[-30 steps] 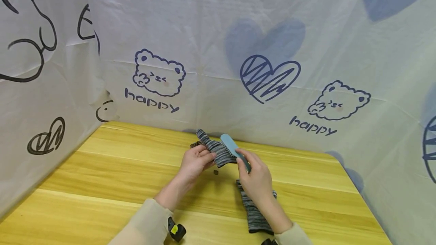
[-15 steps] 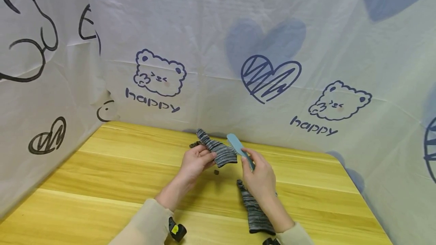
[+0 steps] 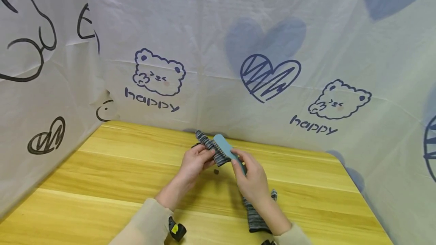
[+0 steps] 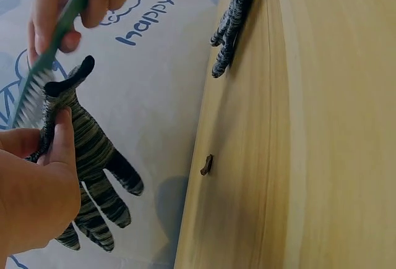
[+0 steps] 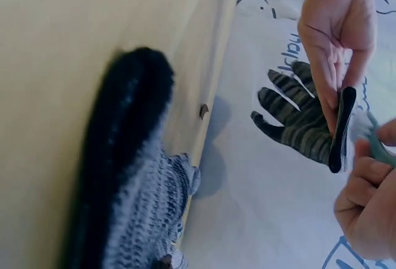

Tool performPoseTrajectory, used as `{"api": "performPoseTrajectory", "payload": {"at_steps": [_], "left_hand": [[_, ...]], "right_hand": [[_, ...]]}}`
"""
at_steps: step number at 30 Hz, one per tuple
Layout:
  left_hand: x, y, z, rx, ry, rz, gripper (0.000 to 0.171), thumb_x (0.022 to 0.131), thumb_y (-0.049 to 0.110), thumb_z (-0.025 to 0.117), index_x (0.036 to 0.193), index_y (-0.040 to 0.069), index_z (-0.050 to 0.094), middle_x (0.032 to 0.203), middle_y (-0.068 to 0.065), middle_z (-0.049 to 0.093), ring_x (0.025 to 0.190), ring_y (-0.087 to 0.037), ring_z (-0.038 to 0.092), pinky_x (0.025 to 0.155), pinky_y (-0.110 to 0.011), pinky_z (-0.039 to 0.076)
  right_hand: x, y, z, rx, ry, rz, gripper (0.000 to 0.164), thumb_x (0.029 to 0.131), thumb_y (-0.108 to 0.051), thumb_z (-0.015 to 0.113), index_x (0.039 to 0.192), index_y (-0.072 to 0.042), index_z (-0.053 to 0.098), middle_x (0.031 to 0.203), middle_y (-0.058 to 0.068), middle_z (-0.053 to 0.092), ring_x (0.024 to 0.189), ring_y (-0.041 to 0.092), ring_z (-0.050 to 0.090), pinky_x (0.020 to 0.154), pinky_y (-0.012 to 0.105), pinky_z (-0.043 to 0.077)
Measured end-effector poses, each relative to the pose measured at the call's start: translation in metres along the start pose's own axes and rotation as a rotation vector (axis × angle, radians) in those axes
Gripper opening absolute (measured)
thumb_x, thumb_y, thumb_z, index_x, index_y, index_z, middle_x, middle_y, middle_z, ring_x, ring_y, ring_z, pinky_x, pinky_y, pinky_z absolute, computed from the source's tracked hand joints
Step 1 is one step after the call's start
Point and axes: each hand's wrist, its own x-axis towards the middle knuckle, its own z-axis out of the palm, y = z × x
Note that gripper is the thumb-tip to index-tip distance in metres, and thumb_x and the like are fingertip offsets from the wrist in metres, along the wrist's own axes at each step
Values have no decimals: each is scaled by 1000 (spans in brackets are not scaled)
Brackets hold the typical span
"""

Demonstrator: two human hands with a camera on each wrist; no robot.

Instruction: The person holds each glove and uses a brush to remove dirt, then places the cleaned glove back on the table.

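Note:
My left hand (image 3: 194,162) pinches a grey-and-black striped knit glove (image 3: 222,159) above the table, thumb on one side of the cuff. In the left wrist view the fingers of this glove (image 4: 96,157) hang free. A blue-green brush (image 3: 225,146) with pale bristles is gripped by its handle in my right hand (image 3: 253,179). Its bristles lie against the glove's side, near the left thumb. Beneath my right forearm, a second matching glove (image 3: 256,219) lies on the table, partly hidden; its dark cuff edge (image 5: 133,96) looms close in the right wrist view.
The yellow wood-grain table (image 3: 136,184) reaches back to a white cloth wall (image 3: 211,97) printed with bears and hearts. A small dark scrap (image 3: 216,172) lies on the tabletop below the held glove. Black wrist cameras (image 3: 176,230) sit on the cuffs.
The brush first slid right to the glove's cuff edge, then came back left over the glove, my right hand moving with it. My left hand and its glove stayed nearly still.

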Motion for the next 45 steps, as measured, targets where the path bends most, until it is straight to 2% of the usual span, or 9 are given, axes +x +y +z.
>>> {"api": "performPoseTrajectory", "payload": {"at_steps": [3,8,16,24,29,32,37,43,45], "left_hand": [[0,0,0,-2,-8,4,35,102,-3,60,135,-11,59,128,-26,69,101,-15,72,88,-26,59],[-2,-1,1,-3,-43,10,43,100,-6,60,143,-10,54,136,-29,63,115,-24,68,98,-33,56],[-2,-3,2,-37,-57,7,49,99,-10,57,148,-9,49,132,-29,65,112,-21,68,98,-33,56],[0,-2,2,-22,-42,7,43,97,-11,58,140,-11,56,125,-25,70,104,-13,68,89,-25,59],[-1,0,2,-4,-58,13,50,97,-11,57,146,-14,48,133,-31,64,108,-16,68,85,-23,58],[-3,1,2,-1,-61,15,54,97,-11,57,149,-16,43,136,-33,61,111,-18,67,86,-23,58],[-4,1,2,13,-49,16,53,97,-12,57,147,-16,44,128,-29,67,106,-15,66,85,-24,59],[-3,0,0,24,-40,15,47,96,-12,58,142,-16,51,118,-22,71,99,-11,67,83,-24,59],[-3,1,0,25,-43,16,47,96,-12,58,143,-15,51,126,-27,69,102,-13,67,84,-24,59]], "right_hand": [[-2,-2,2,-12,-49,8,32,104,-17,65,136,-16,67,113,4,72,91,14,66,75,36,56],[-3,-2,3,-4,-65,14,34,105,-16,64,138,-16,65,109,3,71,82,13,61,69,31,51],[-2,0,3,-30,-97,31,34,106,-18,62,140,-17,63,107,2,70,72,10,55,63,26,46],[-1,5,4,-115,29,-38,31,102,-14,69,133,-13,69,103,7,73,71,14,58,58,28,46],[1,6,3,-147,83,-53,28,101,-13,69,129,-10,71,108,8,74,73,15,61,57,30,47],[1,7,2,-153,80,-22,28,101,-14,69,129,-10,71,102,7,73,62,10,53,52,27,42],[3,9,-2,-159,65,54,30,100,-14,71,129,-11,71,85,3,66,50,4,34,47,24,31],[6,13,-5,-160,70,112,30,99,-15,72,129,-11,71,87,5,68,51,9,38,47,27,32],[6,13,-6,-154,80,108,30,100,-14,71,130,-10,70,92,8,70,54,10,43,48,27,34]]}}
